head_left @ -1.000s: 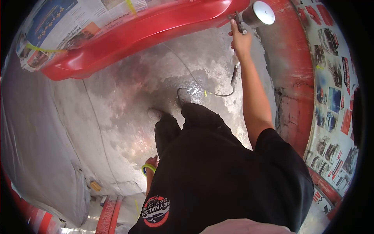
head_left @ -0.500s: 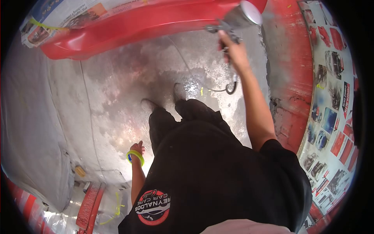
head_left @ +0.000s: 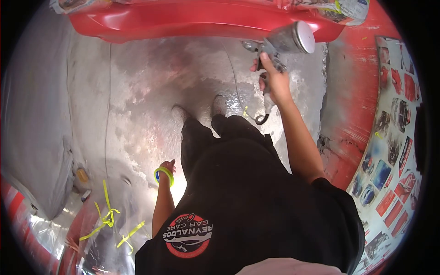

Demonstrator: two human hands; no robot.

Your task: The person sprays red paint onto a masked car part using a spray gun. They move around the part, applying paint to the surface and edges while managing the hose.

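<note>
My right hand (head_left: 275, 81) is wrapped round the handle of a spray gun (head_left: 268, 51), which has a metal cup (head_left: 300, 37) on its right side. The gun's nozzle points left, just below a glossy red bumper (head_left: 183, 20). A hose (head_left: 262, 119) hangs from the gun's handle. Low at my left side is my left hand (head_left: 168, 167), a roll of yellow-green tape (head_left: 170, 176) round its wrist. Its fingers are small and partly bent; whether they hold anything is unclear.
Grey sheeting (head_left: 34, 114) covers something at the left. Yellow-green tape strips (head_left: 107, 219) hang at lower left over clear plastic. A red-marked wall (head_left: 353, 105) and a picture-covered poster (head_left: 389, 169) stand at the right. Masking paper (head_left: 343, 11) sits on the bumper's right end.
The view has shifted, so the bumper sits higher and more of its right end shows. My right hand and the spray gun appear lower and nearer to me. The left hand looks much the same.
</note>
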